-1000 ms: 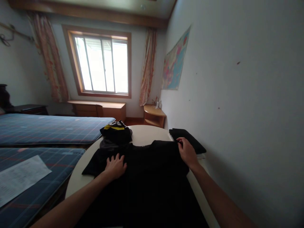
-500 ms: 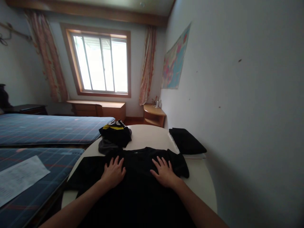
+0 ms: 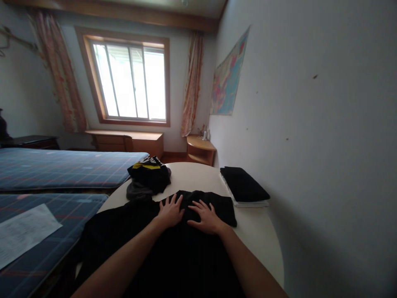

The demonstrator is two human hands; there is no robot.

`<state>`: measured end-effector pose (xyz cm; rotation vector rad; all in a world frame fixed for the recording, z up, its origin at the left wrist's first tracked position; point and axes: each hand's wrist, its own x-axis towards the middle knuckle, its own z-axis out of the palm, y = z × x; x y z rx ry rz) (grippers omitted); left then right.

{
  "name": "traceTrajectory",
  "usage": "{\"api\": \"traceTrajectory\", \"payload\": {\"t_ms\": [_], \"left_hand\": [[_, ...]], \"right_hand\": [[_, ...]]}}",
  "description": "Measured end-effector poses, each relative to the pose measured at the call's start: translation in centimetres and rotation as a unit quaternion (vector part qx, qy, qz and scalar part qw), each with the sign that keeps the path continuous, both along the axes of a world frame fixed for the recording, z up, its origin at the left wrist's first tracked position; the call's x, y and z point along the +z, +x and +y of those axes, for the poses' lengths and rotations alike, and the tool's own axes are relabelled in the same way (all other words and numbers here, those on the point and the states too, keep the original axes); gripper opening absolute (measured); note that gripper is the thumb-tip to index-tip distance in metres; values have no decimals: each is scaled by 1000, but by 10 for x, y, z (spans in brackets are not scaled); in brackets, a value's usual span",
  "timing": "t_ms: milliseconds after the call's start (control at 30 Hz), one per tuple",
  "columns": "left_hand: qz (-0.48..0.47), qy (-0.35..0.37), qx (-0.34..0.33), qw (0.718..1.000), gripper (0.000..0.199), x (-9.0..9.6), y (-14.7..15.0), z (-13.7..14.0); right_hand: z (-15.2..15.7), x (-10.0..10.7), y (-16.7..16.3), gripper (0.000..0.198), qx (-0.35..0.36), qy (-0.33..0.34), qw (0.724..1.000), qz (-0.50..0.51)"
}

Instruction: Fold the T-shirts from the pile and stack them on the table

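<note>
A black short-sleeved shirt (image 3: 186, 260) lies spread over the near part of a round cream table (image 3: 200, 176), its lower part running out of the bottom of the view. Near the shirt's top edge, my left hand (image 3: 170, 213) rests on the cloth with its fingers spread. My right hand (image 3: 206, 217) lies just to the right of it, palm down and fingers apart, also on the cloth. Some wrinkles show around the fingers along the top edge. Detail in the dark fabric is hard to make out.
A crumpled heap of dark clothes (image 3: 149, 178) with a yellow patch sits at the table's back left. Folded black cloth (image 3: 245, 184) lies on white items at the right, near the wall. Left of the table are blue plaid mattresses (image 3: 71, 169), with a paper sheet (image 3: 27, 231) on one.
Both hands have moved closer together, the left going right and slightly away from me, the right going slightly left. The shirt's top edge and sleeves have shifted and bunched up.
</note>
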<state>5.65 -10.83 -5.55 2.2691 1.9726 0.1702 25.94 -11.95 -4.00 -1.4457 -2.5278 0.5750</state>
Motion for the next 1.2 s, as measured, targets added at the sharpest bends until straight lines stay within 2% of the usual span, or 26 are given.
{"api": "traceTrajectory", "payload": {"t_ms": [100, 200, 267, 367, 467, 533, 633, 767, 867, 967, 1033, 1133, 1200], "left_hand": [[-13, 12, 37, 999, 70, -12, 8, 6], [-16, 52, 35, 998, 70, -18, 5, 7], [-19, 76, 13, 997, 67, -19, 1, 6], [-30, 104, -53, 993, 60, -16, -1, 2], [-49, 78, -119, 989, 57, -13, 2, -1], [-53, 48, -131, 989, 55, -13, 5, -3], [-50, 29, -130, 990, 56, -14, 7, -5], [-45, 37, -136, 989, 59, -16, 6, -4], [-50, 40, -140, 988, 59, -16, 5, -4], [-53, 37, -138, 988, 59, -14, 6, -5], [-55, 37, -136, 989, 59, -13, 6, -5], [-57, 42, -137, 988, 58, -13, 7, -6], [-61, 45, -137, 988, 58, -13, 7, -6]], "right_hand": [[4, -8, 18, 54, -36, 63, 996, 46], [14, -16, 43, 51, -103, 118, 985, 70], [23, -21, 56, 52, -164, 125, 977, 46], [31, -27, 66, 54, -246, 127, 961, -9], [32, -31, 67, 62, -308, 121, 943, -50], [31, -34, 66, 66, -327, 101, 938, -56], [33, -41, 68, 59, -320, 98, 942, -35], [40, -46, 71, 52, -280, 171, 944, 45], [41, -37, 73, 56, -263, 231, 926, 140], [34, -19, 71, 57, -244, 262, 907, 221], [25, -6, 68, 52, -209, 257, 904, 269], [12, 8, 62, 41, -131, 204, 906, 347], [7, 13, 60, 36, -110, 178, 900, 382]]}}
